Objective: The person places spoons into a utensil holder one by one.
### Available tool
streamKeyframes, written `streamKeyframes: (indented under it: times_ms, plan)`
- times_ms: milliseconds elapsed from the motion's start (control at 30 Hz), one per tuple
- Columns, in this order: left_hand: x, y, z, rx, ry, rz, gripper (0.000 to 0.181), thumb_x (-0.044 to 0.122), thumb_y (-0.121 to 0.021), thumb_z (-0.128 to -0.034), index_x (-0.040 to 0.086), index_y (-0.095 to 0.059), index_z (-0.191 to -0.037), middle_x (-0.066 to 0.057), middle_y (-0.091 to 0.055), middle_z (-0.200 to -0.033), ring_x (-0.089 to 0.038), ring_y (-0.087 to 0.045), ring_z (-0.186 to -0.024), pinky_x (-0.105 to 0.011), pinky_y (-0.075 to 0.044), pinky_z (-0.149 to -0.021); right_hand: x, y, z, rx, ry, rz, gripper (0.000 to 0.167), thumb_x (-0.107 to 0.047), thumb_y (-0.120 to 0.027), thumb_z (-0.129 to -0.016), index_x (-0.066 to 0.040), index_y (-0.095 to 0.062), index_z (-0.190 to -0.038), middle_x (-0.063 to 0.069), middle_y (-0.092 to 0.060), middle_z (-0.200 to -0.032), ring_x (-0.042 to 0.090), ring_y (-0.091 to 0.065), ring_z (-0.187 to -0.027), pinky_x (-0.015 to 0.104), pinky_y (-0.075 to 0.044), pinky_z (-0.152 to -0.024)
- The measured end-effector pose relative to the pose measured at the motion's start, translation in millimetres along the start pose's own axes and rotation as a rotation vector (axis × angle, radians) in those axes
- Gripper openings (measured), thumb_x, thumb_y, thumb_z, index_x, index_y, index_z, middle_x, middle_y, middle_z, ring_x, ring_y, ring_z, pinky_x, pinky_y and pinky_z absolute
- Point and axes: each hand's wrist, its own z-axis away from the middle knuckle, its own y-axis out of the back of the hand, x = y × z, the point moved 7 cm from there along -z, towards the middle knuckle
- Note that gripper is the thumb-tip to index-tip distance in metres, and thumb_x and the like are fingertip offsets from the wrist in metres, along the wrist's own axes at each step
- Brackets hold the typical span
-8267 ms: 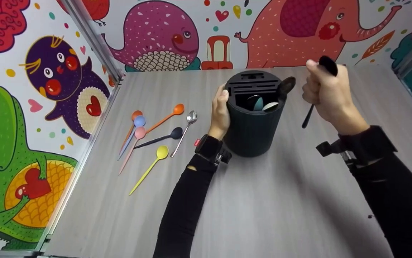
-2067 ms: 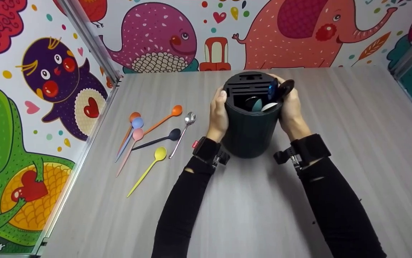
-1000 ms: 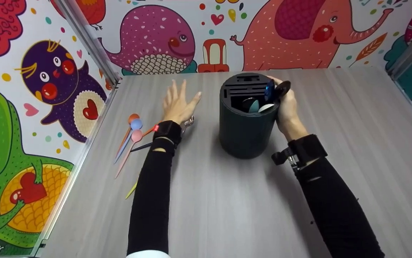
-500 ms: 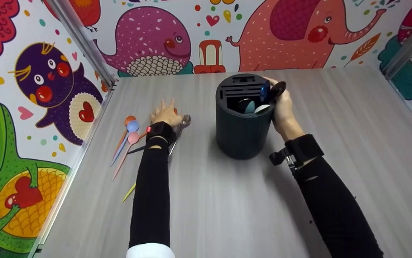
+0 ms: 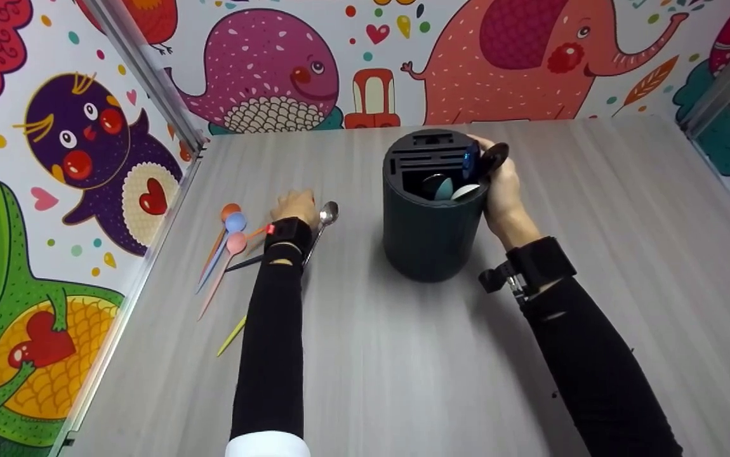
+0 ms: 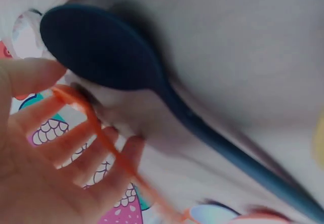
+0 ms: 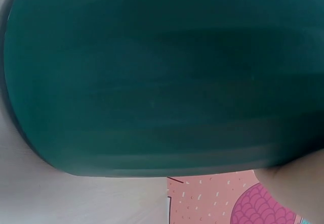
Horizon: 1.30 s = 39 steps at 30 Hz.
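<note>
My left hand (image 5: pixel 295 206) is low over the spoons at the left. In the left wrist view its fingers curl round an orange spoon (image 6: pixel 109 145), the thumb near its head; a dark blue spoon (image 6: pixel 101 47) lies alongside. A silver spoon (image 5: pixel 329 212) is just right of the hand. My right hand (image 5: pixel 503 197) grips the right side of an upright dark green container (image 5: pixel 431 241), its far fingers hidden. Several utensils stand in the container, including a dark spoon (image 5: pixel 494 158) at its right rim. The container's wall (image 7: pixel 152 82) fills most of the right wrist view.
Left of my left hand lie another orange spoon (image 5: pixel 230 209), a light blue spoon (image 5: pixel 235 222) and a pink spoon (image 5: pixel 236 243). A yellow spoon (image 5: pixel 232 336) is partly under my left forearm. Printed walls (image 5: pixel 454 95) border the table at the back and sides.
My left hand has left the container, moved left to the spoons, and its spread fingers have curled round the orange one. My right hand has let go of its dark spoon and now grips the container.
</note>
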Motion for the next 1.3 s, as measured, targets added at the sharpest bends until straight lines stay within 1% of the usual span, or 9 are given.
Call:
streamKeyframes:
  times_ms: [100,400,533,700,833,933,1067,1167,1300]
  plan:
    - [2.0,-0.9,-1.5,-0.006,0.007,-0.002,0.043,0.014,-0.058,-0.1024,0.007,-0.058,-0.145,-0.024,-0.049,-0.157,-0.044,-0.041,-0.148,-0.065,-0.04,-0.116,-0.8,-0.3,-0.4,0.001,0.007,-0.007,0.058,-0.043,-0.038,-0.113,0.001,-0.063,-0.14,-0.01,-0.075,-0.111,0.01,-0.065,-0.111,0.024,-0.048,-0.103]
    - [4.3,-1.8,-0.8,0.005,-0.029,-0.006,0.054,0.009,-0.064,-0.0981,0.002,-0.053,-0.151,-0.031,-0.046,-0.156,-0.048,-0.041,-0.147,-0.061,-0.042,-0.118,1.8,0.9,0.4,0.008,-0.035,0.034,0.06,-0.04,-0.03,-0.114,0.003,-0.057,-0.147,-0.01,-0.071,-0.115,0.011,-0.062,-0.115,0.024,-0.047,-0.105]
    - [4.8,-1.1,0.6,0.003,-0.051,0.011,0.055,0.015,-0.066,-0.098,-0.001,-0.052,-0.149,-0.029,-0.05,-0.156,-0.046,-0.044,-0.147,-0.058,-0.04,-0.121,1.6,1.5,1.3,0.017,-0.038,0.025,0.058,-0.039,-0.032,-0.114,0.002,-0.058,-0.147,-0.009,-0.071,-0.117,0.011,-0.062,-0.116,0.024,-0.046,-0.105]
    - [8.9,1.6,5.4,0.007,-0.083,0.062,0.06,0.031,-0.06,-0.1031,-0.006,-0.047,-0.149,-0.029,-0.057,-0.151,-0.048,-0.054,-0.14,-0.056,-0.043,-0.118,1.0,1.2,0.9,0.006,-0.026,0.04,0.06,-0.04,-0.032,-0.114,0.003,-0.057,-0.147,-0.009,-0.071,-0.118,0.011,-0.062,-0.117,0.024,-0.046,-0.106]
    - [15.7,7.9,10.3,0.091,-0.09,0.084,0.054,0.033,-0.061,-0.0995,-0.004,-0.057,-0.139,-0.028,-0.066,-0.139,-0.047,-0.063,-0.129,-0.057,-0.05,-0.11,1.2,1.0,1.2,0.004,-0.018,0.048,0.061,-0.042,-0.032,-0.114,0.003,-0.058,-0.146,-0.01,-0.071,-0.117,0.01,-0.062,-0.115,0.024,-0.046,-0.105]
    - [24.6,15.0,14.3,0.191,-0.123,0.101,0.028,0.021,-0.062,-0.0921,0.0,-0.068,-0.109,-0.022,-0.074,-0.119,-0.043,-0.07,-0.111,-0.057,-0.055,-0.098,1.1,0.2,2.0,0.001,-0.014,0.035,0.062,-0.044,-0.033,-0.114,0.003,-0.058,-0.146,-0.01,-0.072,-0.117,0.009,-0.063,-0.114,0.024,-0.047,-0.104]
    - [38.6,22.9,20.4,0.283,-0.174,0.137,0.003,0.007,-0.062,-0.0844,0.007,-0.064,-0.082,-0.015,-0.074,-0.097,-0.038,-0.07,-0.096,-0.054,-0.057,-0.087,0.5,0.6,2.0,0.016,-0.018,0.012,0.058,-0.041,-0.034,-0.114,0.001,-0.061,-0.143,-0.008,-0.073,-0.116,0.009,-0.064,-0.111,0.024,-0.048,-0.102]
    - [46.8,26.0,25.1,0.312,-0.202,0.164,0.003,0.006,-0.064,-0.0846,0.009,-0.062,-0.083,-0.012,-0.069,-0.09,-0.036,-0.068,-0.09,-0.052,-0.057,-0.082,0.6,1.0,1.4,0.022,-0.014,0.004,0.055,-0.039,-0.036,-0.114,0.0,-0.062,-0.142,-0.009,-0.074,-0.114,0.009,-0.065,-0.11,0.024,-0.049,-0.101]
    - [55.7,29.3,33.9,0.351,-0.24,0.221,0.008,0.014,-0.065,-0.0884,0.008,-0.06,-0.089,-0.007,-0.059,-0.082,-0.032,-0.06,-0.08,-0.047,-0.05,-0.072,1.4,1.3,1.2,0.011,-0.003,0.002,0.056,-0.04,-0.036,-0.114,0.002,-0.061,-0.143,-0.011,-0.075,-0.11,0.008,-0.066,-0.106,0.024,-0.05,-0.099]
